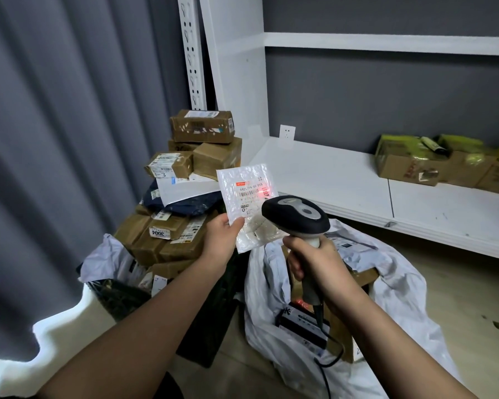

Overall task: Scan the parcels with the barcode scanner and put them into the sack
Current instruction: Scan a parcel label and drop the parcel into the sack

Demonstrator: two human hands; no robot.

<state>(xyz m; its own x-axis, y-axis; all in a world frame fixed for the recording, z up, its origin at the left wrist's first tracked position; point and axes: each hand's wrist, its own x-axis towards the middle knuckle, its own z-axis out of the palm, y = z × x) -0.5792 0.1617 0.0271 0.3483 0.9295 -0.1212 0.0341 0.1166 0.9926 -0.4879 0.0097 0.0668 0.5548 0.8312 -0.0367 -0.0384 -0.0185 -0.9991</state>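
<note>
Above the open sack, a small white padded parcel [248, 207] is held up with its label facing the camera, and a red spot of scanner light sits on the barcode. The left hand [224, 236] pinches the parcel at its lower left edge, thumb on the front. The right hand [317, 264] is wrapped round the grip of the barcode scanner [296, 217], whose dark head points at the label from just beside it; its cable trails down toward the floor.

This looks like the scanning step itself. Once the read is taken, the next move would be to lower the parcel into the white sack [392, 286] lying open just below the hands; being light and flat, it should drop in easily if the left hand clears the scanner and the sack's mouth stays open. Boxes and a dark flat package already lie inside.

Left of the sack, a heap of brown cardboard boxes [182, 197] and mailers is piled high, seemingly waiting their turn. Behind stands a white shelf unit [329, 174] with more cartons and yellow-green packets on its right end. A grey curtain hangs at the left, the wall is dark grey, and the floor is pale wood
</note>
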